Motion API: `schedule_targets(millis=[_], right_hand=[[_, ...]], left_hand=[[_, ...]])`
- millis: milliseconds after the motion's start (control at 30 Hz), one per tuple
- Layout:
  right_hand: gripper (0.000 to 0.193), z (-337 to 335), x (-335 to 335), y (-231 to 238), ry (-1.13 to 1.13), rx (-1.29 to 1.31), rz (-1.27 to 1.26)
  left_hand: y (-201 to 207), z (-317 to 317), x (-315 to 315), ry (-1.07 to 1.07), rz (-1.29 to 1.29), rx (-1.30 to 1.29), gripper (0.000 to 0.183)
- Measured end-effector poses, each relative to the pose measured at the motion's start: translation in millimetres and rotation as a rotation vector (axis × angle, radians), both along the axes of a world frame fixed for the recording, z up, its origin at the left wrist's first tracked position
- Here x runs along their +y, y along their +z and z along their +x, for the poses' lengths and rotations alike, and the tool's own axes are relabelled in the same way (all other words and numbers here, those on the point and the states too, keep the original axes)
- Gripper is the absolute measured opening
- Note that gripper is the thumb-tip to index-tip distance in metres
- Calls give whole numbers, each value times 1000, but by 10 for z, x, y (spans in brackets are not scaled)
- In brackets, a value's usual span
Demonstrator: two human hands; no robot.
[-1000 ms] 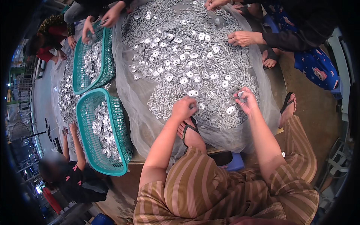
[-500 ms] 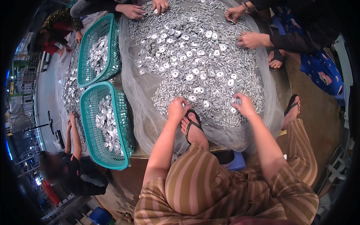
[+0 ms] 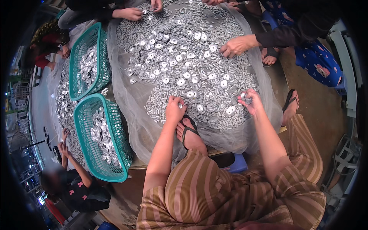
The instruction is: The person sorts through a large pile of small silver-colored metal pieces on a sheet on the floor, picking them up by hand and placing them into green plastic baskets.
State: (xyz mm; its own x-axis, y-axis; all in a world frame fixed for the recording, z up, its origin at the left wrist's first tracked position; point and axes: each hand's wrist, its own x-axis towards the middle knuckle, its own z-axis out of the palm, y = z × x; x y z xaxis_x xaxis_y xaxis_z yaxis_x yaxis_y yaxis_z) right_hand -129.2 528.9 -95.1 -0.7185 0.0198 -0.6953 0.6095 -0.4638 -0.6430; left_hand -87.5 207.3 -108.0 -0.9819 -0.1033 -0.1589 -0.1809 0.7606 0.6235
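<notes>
A wide heap of small silver metal pieces [image 3: 214,115] lies in front of me, with larger silver discs [image 3: 190,55] with a central hole strewn over it. At the heap's near edge, my left hand [image 3: 175,110] is closed, and a bit of a small silver metal piece [image 3: 181,105] shows at its fingertips. Farther right, my right hand [image 3: 253,104] is raised over the edge of the heap, thumb and fingers pinching a silver disc [image 3: 245,99]. Loose discs [image 3: 230,110] lie on the pieces between my hands.
Two teal plastic baskets [image 3: 78,115] [image 3: 99,34] with discs inside stand at the left. Translucent sheeting [image 3: 128,126] borders the heap. A co-worker's hand [image 3: 235,46] reaches in from the right, another person's hand [image 3: 132,14] from the far left. My sandalled foot [image 3: 189,136] is beside my left hand.
My right hand has lifted and turned, so the disc in its fingers shows more. My left hand stays closed at the near edge. The co-worker's hand at right has reached farther over the heap.
</notes>
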Motion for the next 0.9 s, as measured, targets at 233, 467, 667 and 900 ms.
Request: schedule_targets(millis=[233, 467, 667, 900], right_hand=[[30, 77, -113, -239, 535, 218, 659], [12, 71, -206, -310, 511, 311, 798], [5, 108, -559, 78, 527, 72, 114], [24, 407, -895, -171, 881, 688, 817]], left_hand=[[185, -75, -206, 327, 946, -235, 37], [139, 64, 184, -352, 89, 32, 32], [112, 33, 268, -290, 99, 15, 29], [188, 18, -12, 279, 1024, -438, 15]])
